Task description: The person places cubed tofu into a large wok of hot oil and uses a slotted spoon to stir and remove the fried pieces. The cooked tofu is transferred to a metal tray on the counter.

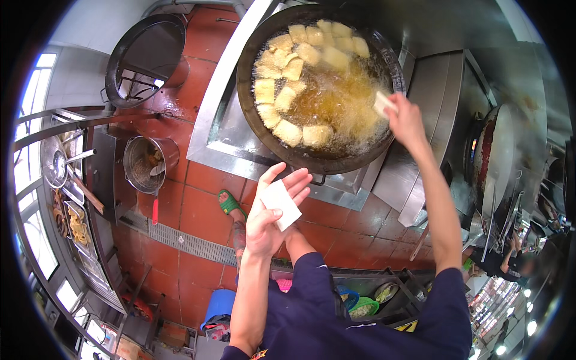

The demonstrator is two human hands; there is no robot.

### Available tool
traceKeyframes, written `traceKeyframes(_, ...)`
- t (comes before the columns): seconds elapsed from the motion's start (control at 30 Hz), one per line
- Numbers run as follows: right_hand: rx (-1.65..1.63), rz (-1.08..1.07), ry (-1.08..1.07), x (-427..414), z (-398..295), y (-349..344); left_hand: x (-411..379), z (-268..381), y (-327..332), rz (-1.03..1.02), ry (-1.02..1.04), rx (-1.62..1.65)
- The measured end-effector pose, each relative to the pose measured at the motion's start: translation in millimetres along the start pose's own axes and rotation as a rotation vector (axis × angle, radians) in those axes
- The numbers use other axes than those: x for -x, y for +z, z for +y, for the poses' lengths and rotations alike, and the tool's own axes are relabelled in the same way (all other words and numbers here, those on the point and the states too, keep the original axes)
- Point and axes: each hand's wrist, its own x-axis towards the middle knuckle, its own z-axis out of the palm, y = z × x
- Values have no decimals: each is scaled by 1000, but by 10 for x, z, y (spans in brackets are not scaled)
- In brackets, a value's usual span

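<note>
A wide black wok of bubbling oil holds many golden frying pieces, which look like tofu, mostly along its left and upper side. My left hand is palm up just outside the wok's near rim, with a white tofu-like slab lying on it under the thumb. Over the right part of the oil, my right hand grips another pale slab between thumb and fingers. Steam and bubbles blur the oil below it.
Behind the left side stand a large dark pan and a metal pot with a red-handled tool. A steel counter borders the wok at right. Baskets and a blue bin are low down; a person is at far right.
</note>
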Motion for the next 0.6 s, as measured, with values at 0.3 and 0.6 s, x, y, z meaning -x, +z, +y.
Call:
traceKeyframes(0.3, 478, 37, 269, -1116, 702, 214, -21, 25, -28, -8, 4, 5)
traceKeyframes(0.6, -222, 314, 76, -107, -485, -631, -33, 14, -2, -1, 92, 11)
